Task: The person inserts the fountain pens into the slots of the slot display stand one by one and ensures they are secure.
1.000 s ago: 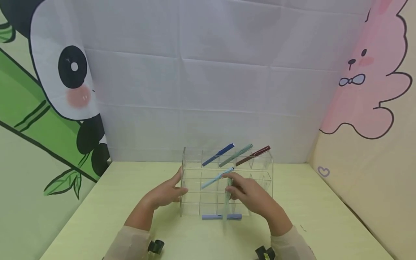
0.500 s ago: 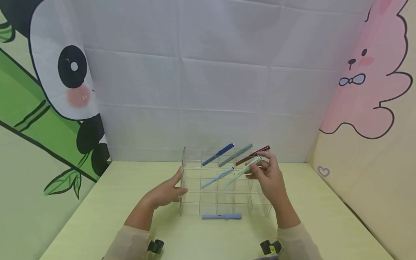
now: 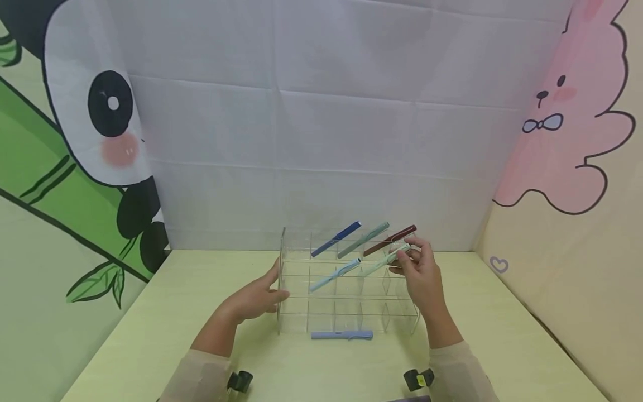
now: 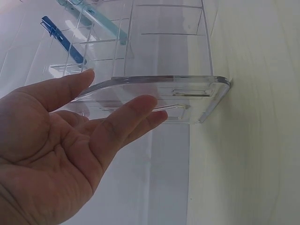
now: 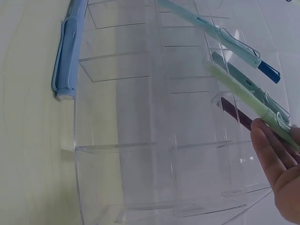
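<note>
One pale green pen [image 5: 239, 90], pinched by the right hand [image 3: 422, 276], should settle gently while the loosely spread left hand [image 3: 253, 296] steadies the clear rack [image 4: 161, 84].

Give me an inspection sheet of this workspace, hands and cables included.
Surface: pale table, bearing a clear rack.
Job's things: dark blue pen, grey-green pen, dark red pen slanted in the top row; light blue pen in the middle row; lavender pen lying in front.
Clutter: dark sliver at the head view's bottom edge, unidentifiable.
Hands: left hand rests against the rack's side; right hand pinches a pale green pen.
Cables: nothing seen.
Surroundings: grey-white sheet behind, panda picture and rabbit picture at the sides.
</note>
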`<state>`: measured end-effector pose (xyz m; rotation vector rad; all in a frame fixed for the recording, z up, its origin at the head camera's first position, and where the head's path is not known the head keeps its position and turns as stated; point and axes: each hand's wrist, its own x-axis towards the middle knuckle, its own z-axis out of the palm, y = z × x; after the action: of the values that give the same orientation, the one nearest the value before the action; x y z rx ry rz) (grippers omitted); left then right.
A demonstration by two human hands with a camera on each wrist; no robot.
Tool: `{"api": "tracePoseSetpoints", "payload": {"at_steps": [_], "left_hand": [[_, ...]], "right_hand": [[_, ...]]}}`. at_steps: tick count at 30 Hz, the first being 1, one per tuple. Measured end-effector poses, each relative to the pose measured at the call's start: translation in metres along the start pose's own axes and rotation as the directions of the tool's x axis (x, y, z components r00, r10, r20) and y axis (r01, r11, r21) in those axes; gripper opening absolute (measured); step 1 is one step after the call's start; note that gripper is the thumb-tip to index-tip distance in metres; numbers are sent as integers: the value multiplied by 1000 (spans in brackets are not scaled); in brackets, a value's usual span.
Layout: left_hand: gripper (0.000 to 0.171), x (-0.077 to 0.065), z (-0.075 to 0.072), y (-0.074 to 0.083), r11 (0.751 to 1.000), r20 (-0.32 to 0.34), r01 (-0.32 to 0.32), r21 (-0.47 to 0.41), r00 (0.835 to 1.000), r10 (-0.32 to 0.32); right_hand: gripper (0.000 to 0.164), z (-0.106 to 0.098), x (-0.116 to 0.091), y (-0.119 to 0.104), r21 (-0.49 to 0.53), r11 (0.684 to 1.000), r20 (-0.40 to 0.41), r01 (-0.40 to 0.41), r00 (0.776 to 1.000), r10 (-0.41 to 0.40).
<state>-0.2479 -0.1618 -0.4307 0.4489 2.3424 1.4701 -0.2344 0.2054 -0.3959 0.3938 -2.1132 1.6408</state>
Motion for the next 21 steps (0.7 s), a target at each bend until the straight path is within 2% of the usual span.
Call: {"api": "tracePoseSetpoints", "payload": {"at_steps": [6, 13, 21], "left_hand": [[89, 0, 0, 0, 1000, 0, 10, -3, 1000, -10], [89, 0, 1, -1, 1000, 4, 3, -4, 1000, -3], [91, 1, -1, -2, 1000, 7, 9, -10, 1000, -9]], "right_hand": [[35, 5, 0, 4, -31, 999, 35, -43, 998, 44], [30, 8, -2, 9, -143, 988, 109, -51, 992, 67], [27, 8, -3, 8, -226, 971, 138, -72, 985, 105]]}}
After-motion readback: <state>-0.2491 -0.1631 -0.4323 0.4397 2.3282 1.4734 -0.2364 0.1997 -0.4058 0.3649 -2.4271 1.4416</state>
